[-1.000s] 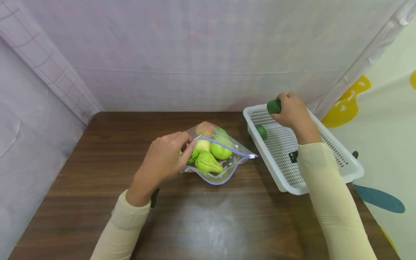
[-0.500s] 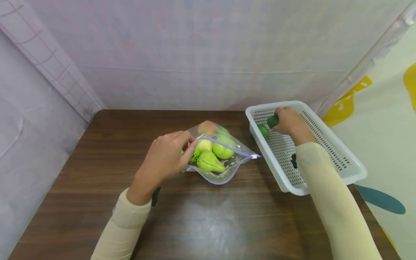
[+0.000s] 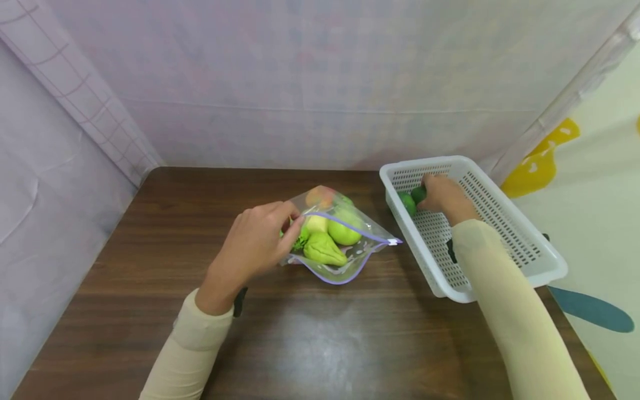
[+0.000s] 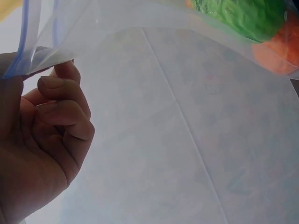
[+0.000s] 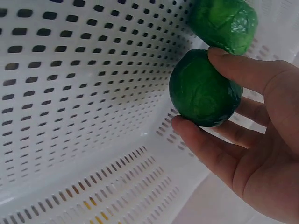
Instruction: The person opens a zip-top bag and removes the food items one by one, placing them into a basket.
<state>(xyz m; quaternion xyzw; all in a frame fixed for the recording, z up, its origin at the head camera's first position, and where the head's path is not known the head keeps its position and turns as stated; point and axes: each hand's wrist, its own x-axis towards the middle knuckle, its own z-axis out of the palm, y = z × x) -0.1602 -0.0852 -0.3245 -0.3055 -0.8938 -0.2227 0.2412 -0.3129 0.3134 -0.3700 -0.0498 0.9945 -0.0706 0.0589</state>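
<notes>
My left hand (image 3: 255, 239) pinches the edge of a clear zip bag (image 3: 371, 228) with a purple seal, its mouth standing open. Inside lie a pear-shaped light green chayote (image 3: 324, 249), a round green fruit (image 3: 344, 231) and an orange-red one (image 3: 320, 196) at the back. In the left wrist view, thumb and fingers meet at the plastic. Reaching into the white basket (image 3: 419, 250), my right hand (image 3: 442, 197) grips a dark green, round, shiny fruit (image 5: 203, 88) between thumb and fingers. Right behind it sits a second, brighter green piece (image 5: 229, 23) by the basket wall.
The basket stands at the right end of the brown wooden table (image 3: 320, 333), close to the back curtain (image 3: 300, 133). A slider (image 3: 393, 242) at the bag's right corner lies near the basket's left side. A patterned cloth (image 3: 595, 233) hangs on the right.
My right hand has lowered the dark green fruit from above the basket's far rim down into it, beside the other green piece. My left hand keeps its pinch on the bag.
</notes>
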